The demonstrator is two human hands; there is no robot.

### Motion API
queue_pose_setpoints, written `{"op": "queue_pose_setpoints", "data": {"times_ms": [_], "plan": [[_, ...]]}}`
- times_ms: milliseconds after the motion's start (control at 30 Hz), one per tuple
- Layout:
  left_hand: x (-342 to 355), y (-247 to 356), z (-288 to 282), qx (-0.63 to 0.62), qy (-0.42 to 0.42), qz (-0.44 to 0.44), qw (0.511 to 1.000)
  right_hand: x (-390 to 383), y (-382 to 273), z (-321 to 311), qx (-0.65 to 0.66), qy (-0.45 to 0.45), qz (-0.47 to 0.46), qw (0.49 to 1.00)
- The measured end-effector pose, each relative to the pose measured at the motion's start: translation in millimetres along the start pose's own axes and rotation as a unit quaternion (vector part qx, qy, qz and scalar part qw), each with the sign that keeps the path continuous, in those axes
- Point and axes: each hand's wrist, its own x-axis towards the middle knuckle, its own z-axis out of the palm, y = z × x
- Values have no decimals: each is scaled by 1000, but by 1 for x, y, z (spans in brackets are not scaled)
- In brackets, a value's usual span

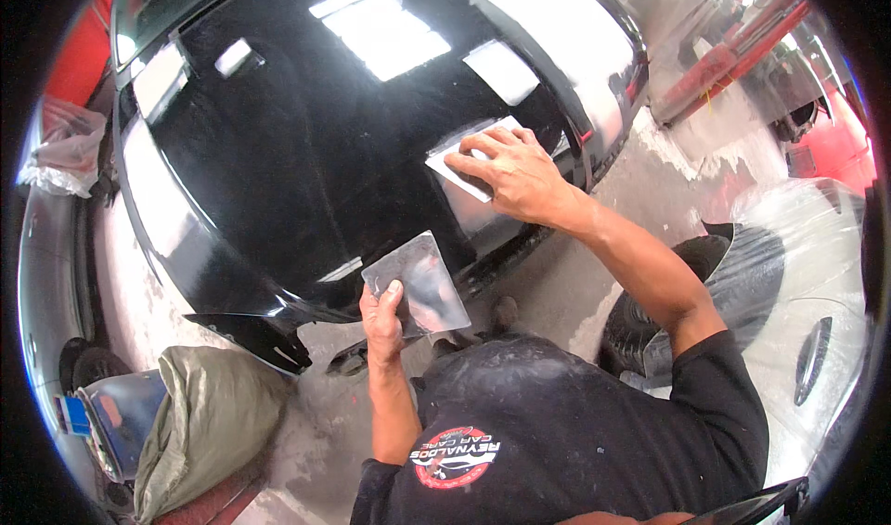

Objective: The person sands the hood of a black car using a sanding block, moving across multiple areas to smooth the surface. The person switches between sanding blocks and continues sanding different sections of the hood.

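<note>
Right hand [518, 172]: fingers spread but clamped on white pad [457, 175], over black hood [278, 144]; probably light, grab its edges.
Left hand [380, 319]: thumb clamped on grey sheet [432, 285] by hood's front; maybe slick, pinch the side.

hood [288, 163] ahead, sack [218, 423] to the left, tyre [633, 325] to the right.
</note>
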Motion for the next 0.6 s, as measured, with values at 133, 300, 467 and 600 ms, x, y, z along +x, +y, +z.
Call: {"op": "queue_pose_setpoints", "data": {"times_ms": [133, 300, 467, 600], "plan": [[7, -1, 1, 12, 2, -5, 1000, -32, -4, 10, -1, 9, -20, 1000], [9, 0, 1, -11, -6, -13, 1000, -96, -23, 35, -21, 79, -13, 997], [10, 2, 2, -9, -16, -11, 1000, -129, -28, 47, -29, 54, 3, 998], [11, 3, 3, -4, -13, -8, 1000, -104, -23, 3, -8, 38, 57, 998]]}}
